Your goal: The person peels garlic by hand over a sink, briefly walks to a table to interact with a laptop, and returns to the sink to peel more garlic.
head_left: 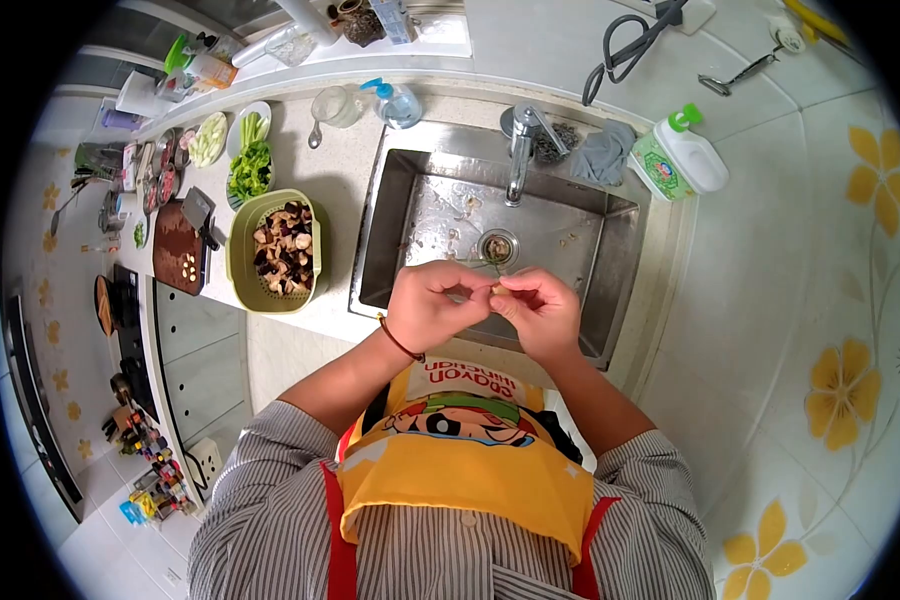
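Over the front part of the steel sink (440,215), my left hand (435,300) and my right hand (540,310) meet fingertip to fingertip. Both are closed in a pinch on a small pale piece (500,289), mostly hidden by the fingers and too small to name. Just beyond them is the drain (498,246), with light scraps in its strainer. Bits of debris and water lie on the sink floor. Left of the sink, a green basket (233,255) holds cut dark and tan pieces that look like mushrooms (285,250).
A faucet (520,160) stands at the sink's back edge, beside a grey cloth (604,153) and a white detergent bottle (678,158). Further left are a soap bottle (398,105), a glass jar (337,107), leafy greens (251,172) and a cutting board (178,245).
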A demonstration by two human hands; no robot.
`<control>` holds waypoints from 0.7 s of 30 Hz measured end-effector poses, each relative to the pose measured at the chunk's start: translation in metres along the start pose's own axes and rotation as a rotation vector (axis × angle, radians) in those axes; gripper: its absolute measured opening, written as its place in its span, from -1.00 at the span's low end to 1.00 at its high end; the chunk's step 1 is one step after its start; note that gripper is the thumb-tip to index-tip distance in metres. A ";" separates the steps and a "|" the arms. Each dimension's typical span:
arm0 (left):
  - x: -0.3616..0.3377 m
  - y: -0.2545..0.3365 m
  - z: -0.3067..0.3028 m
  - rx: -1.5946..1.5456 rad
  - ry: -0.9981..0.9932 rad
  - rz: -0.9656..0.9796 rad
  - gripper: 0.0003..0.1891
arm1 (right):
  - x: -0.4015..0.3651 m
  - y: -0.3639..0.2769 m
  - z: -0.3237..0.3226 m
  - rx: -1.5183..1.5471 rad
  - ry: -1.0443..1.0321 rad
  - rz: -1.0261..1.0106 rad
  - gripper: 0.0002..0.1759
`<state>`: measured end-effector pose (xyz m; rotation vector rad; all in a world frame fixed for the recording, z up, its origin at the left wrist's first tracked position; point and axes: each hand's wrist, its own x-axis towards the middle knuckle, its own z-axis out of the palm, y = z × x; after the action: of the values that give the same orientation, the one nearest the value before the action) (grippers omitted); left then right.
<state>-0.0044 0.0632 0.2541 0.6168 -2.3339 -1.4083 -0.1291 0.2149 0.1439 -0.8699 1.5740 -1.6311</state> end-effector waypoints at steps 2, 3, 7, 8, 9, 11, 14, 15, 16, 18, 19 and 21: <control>-0.002 0.002 0.003 -0.017 0.019 -0.068 -0.90 | 0.009 -0.034 0.005 0.220 -0.025 0.041 -0.79; -0.004 0.000 0.006 -0.017 0.021 -0.069 -0.90 | 0.010 -0.037 0.005 0.220 -0.027 0.041 -0.79; -0.010 -0.008 0.015 -0.261 0.038 -0.304 -0.88 | 0.010 -0.045 0.009 0.323 -0.016 0.203 -0.77; -0.011 -0.008 0.015 -0.329 0.019 -0.351 -0.86 | 0.010 -0.046 0.011 0.274 0.028 0.177 -0.80; -0.013 -0.008 0.016 -0.329 0.019 -0.352 -0.86 | 0.009 -0.045 0.011 0.274 0.028 0.178 -0.80; -0.014 -0.010 0.019 -0.591 0.013 -0.414 -0.83 | 0.008 -0.039 0.012 0.285 0.046 0.101 -0.79; -0.013 -0.015 0.016 -0.663 -0.041 -0.480 -0.84 | 0.008 -0.036 0.010 0.247 0.095 0.030 -0.78; -0.013 -0.017 0.015 -0.662 -0.040 -0.480 -0.84 | 0.006 -0.026 0.005 0.247 0.094 0.030 -0.78; -0.013 -0.020 0.015 -0.689 -0.079 -0.530 -0.84 | 0.003 -0.012 -0.001 -0.035 0.069 -0.086 -0.76; -0.011 -0.019 0.013 -0.714 -0.119 -0.579 -0.83 | 0.001 -0.005 -0.006 -0.318 0.043 -0.202 -0.74; -0.010 -0.014 0.010 -0.646 -0.117 -0.502 -0.83 | 0.002 -0.011 -0.006 -0.340 0.045 -0.245 -0.71; -0.011 -0.012 0.011 -0.578 -0.113 -0.427 -0.84 | 0.004 -0.027 -0.005 -0.361 0.046 -0.286 -0.69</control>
<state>0.0019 0.0723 0.2373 0.8965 -1.7800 -2.2349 -0.1361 0.2144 0.1705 -1.3050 1.8805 -1.5892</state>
